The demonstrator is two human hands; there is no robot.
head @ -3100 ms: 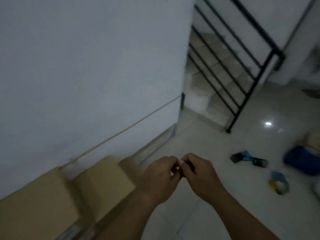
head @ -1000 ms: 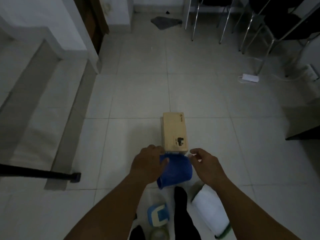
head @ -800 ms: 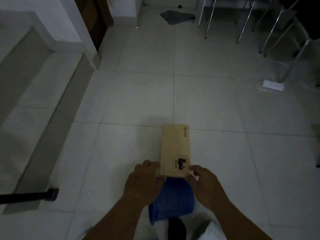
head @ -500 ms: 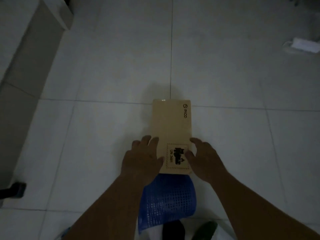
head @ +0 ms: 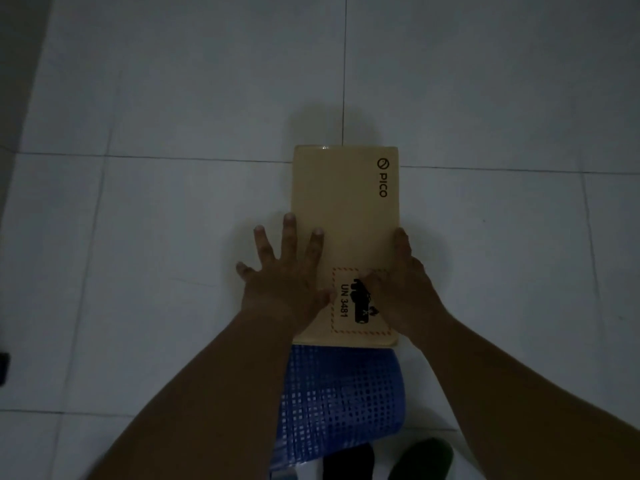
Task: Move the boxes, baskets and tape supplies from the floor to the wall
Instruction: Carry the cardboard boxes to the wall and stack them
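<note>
While flat on tiles, box (head: pixel 346 216) (PICO-marked) between both hands (head: pixel 349 289) — basket (head: pixel 341 396) nearer.

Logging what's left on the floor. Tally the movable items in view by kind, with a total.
Cardboard box: 1
Blue mesh basket: 1
Dark items at the bottom edge, too dim to identify: left out
Total: 2

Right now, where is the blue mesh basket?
In the head view, the blue mesh basket lies low and centre on the tiled floor, just nearer than the cardboard box, between the person's forearms.
</note>
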